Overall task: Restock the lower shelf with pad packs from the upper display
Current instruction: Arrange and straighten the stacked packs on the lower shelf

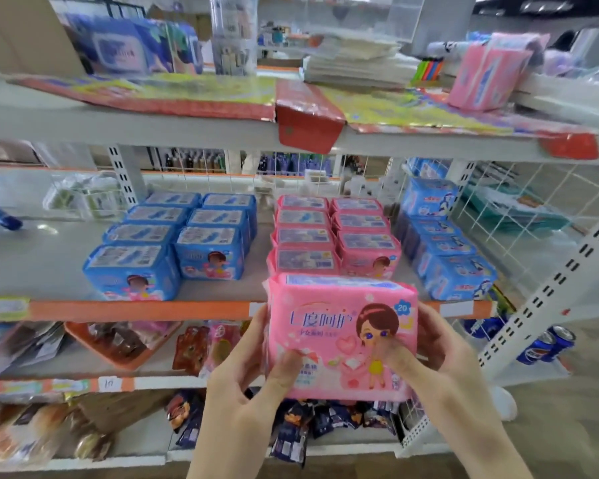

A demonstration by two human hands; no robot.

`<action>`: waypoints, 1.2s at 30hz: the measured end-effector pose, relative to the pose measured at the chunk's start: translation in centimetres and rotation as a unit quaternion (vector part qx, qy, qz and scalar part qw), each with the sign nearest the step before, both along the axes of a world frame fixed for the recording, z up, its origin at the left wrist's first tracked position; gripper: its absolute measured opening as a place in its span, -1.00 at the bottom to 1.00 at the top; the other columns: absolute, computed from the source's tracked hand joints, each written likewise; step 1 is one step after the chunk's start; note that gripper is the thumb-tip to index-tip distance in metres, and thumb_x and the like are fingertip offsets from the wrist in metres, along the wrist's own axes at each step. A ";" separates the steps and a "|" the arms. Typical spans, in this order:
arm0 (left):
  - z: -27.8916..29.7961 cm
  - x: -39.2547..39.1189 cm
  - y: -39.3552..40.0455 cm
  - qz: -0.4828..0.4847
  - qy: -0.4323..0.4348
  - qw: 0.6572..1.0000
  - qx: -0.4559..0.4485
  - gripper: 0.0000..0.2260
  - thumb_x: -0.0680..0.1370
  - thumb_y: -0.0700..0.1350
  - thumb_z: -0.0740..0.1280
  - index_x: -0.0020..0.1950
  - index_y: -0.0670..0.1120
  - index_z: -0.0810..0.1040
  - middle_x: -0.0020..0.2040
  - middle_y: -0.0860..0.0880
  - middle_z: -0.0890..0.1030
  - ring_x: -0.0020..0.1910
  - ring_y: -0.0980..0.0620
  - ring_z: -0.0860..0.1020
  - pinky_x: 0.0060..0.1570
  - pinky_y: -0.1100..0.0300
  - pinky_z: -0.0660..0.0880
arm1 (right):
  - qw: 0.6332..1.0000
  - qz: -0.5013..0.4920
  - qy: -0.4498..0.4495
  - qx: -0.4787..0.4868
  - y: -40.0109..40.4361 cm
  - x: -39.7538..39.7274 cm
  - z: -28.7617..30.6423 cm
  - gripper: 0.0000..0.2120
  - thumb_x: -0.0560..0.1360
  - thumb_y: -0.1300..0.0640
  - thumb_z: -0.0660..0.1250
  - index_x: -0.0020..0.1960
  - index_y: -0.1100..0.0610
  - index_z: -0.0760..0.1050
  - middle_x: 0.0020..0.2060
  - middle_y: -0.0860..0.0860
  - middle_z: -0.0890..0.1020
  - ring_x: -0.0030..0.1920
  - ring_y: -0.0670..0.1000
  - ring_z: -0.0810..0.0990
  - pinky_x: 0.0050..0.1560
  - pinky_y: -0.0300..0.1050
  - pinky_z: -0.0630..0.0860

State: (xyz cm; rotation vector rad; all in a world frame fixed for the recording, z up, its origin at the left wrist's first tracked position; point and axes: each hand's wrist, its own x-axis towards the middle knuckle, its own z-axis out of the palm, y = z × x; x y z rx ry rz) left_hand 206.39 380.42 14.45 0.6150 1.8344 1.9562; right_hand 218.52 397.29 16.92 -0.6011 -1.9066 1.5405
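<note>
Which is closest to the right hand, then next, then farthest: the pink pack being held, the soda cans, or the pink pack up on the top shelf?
1. Held pink pack: gripped by the right hand itself.
2. Soda cans: low, to its right.
3. Top-shelf pink pack: high up, far behind.

- pink pad pack [341,335] at 6 o'clock: soft plastic film wrap, slightly glossy, printed, faint wrinkles
- blue pad packs [173,242] at 9 o'clock: same plastic film, light sheen on top
- shelf [32,261]: painted metal, smooth, pale grey, semi-gloss glare; orange front strip [135,311] matt
- wire mesh panel [519,209] at 3 o'clock: white coated metal wire
- upright post [550,288]: white painted metal, slotted
- cans [547,344] at 4 o'clock: shiny metal
</note>
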 end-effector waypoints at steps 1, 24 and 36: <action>0.0 -0.1 0.1 0.002 -0.007 1.000 0.003 -0.39 0.23 0.17 0.52 0.27 0.29 0.48 0.11 0.26 0.68 0.14 0.30 0.62 0.19 0.40 0.48 | 1.000 -0.003 -0.005 -0.003 0.1 0.0 0.0 -0.26 0.07 -0.39 0.57 0.18 -0.11 0.58 -0.02 -0.09 0.74 0.00 -0.06 0.72 0.00 -0.16 0.62; -0.2 4.3 11.3 0.039 -0.018 0.999 -0.002 -0.45 0.23 0.17 0.59 0.19 0.29 0.57 0.04 0.29 0.69 0.07 0.34 0.63 -0.04 0.44 0.52 | 0.998 0.023 -0.030 -0.046 11.6 4.3 -0.3 -0.55 0.26 -0.10 0.55 0.13 -0.12 0.61 -0.05 -0.06 0.75 -0.01 -0.04 0.72 0.03 -0.05 0.60; -0.6 6.8 16.0 0.081 0.006 0.995 -0.050 -0.34 0.37 0.24 0.41 0.48 0.21 0.44 0.22 0.25 0.64 0.25 0.22 0.57 0.40 0.01 0.40 | 0.996 0.075 -0.031 -0.033 17.6 4.5 -1.4 -0.56 0.35 -0.04 0.50 0.20 -0.03 0.53 -0.05 -0.15 0.74 -0.03 -0.11 0.71 -0.03 -0.28 0.58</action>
